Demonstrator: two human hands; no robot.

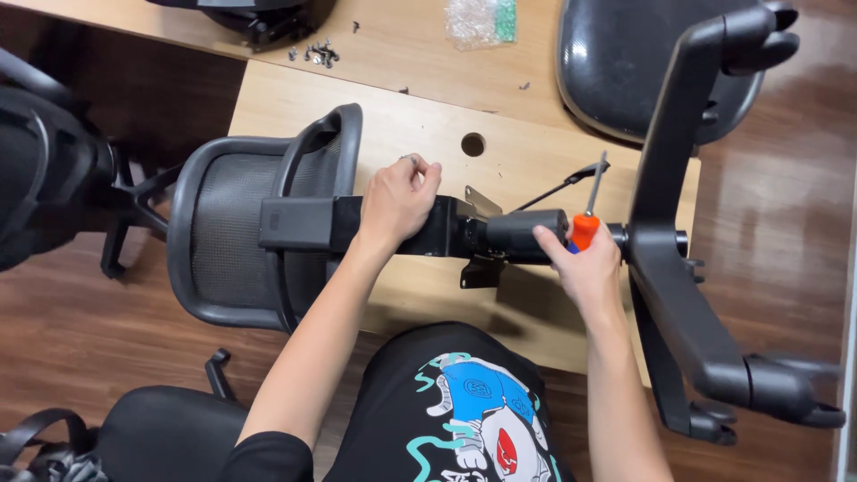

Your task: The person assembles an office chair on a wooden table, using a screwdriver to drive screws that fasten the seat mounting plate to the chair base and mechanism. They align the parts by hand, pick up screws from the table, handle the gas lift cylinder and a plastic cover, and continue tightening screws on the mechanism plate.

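Observation:
A partly assembled office chair lies on its side across a wooden board (295,98). My left hand (397,201) grips the black mechanism bracket (303,223) next to the mesh backrest (232,232). My right hand (585,263) holds a screwdriver (587,214) with an orange handle, shaft pointing up. The same hand rests against the black gas cylinder (527,234). The cylinder runs right into the star base (678,232) with castors.
A black seat cushion (616,62) lies at the top right. Loose screws (317,55) and a plastic bag (478,20) sit on the far board. Another chair (36,170) stands at the left. A black seat (161,433) is at the bottom left on the wood floor.

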